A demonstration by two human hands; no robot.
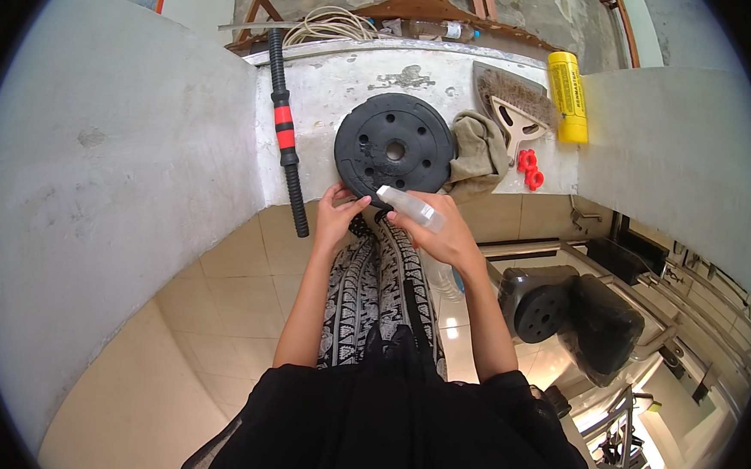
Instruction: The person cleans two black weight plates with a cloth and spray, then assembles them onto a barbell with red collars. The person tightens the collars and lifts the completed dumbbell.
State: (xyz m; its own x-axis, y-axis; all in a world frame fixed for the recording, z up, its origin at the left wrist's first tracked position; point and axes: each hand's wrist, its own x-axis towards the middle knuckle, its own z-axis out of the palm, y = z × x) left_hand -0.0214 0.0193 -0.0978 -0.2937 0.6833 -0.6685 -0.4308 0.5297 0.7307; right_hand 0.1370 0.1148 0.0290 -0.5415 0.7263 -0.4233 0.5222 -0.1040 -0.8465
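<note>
Aiming a sprayer (416, 211) at the plate (412, 127), upper centre of the frame.
Clasping the sprayer in the right hand (446, 237), pointed toward the plate's lower edge; touching that edge with the left hand (337, 218) — cannot tell if gripping. Around: cloth (478, 157) against the plate's right side, bar (285, 127) at upper left, brush (517, 106), collars (528, 168) and tube (567, 93) at upper right.

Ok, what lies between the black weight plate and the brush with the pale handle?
In the head view, a crumpled grey-brown cloth lies between the weight plate and the brush, at the plate's right edge.
</note>
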